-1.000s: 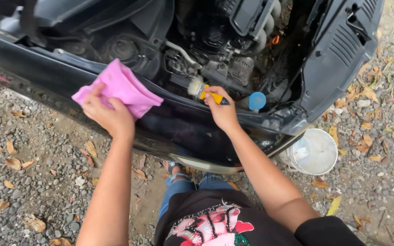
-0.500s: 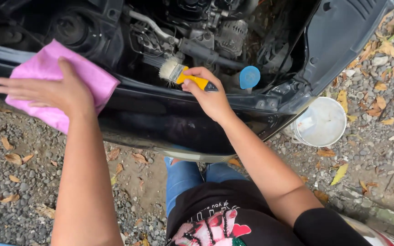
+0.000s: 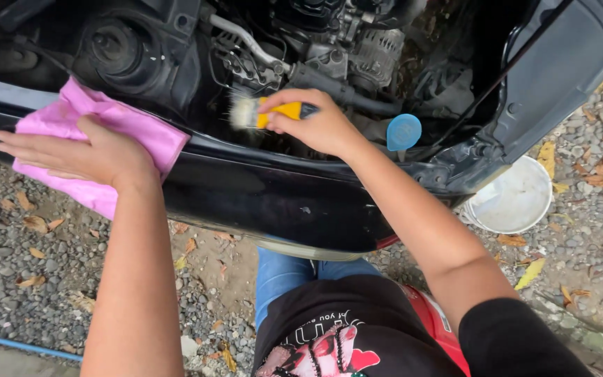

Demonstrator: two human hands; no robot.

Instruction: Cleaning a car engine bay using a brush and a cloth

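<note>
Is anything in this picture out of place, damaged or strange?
Nothing stands out. The right hand holds a yellow brush in the engine bay, and the left hand lies flat on a pink cloth.

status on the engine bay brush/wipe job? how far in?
Done: nothing reads as finished; no cleaned patch stands out among the dark engine parts.
In hand: the right hand holds a yellow-handled brush, bristles at the bay's front edge. The left hand presses a pink cloth flat on the black front panel.
Left: apparently most of the bay. A white bucket sits on the gravel.
</note>
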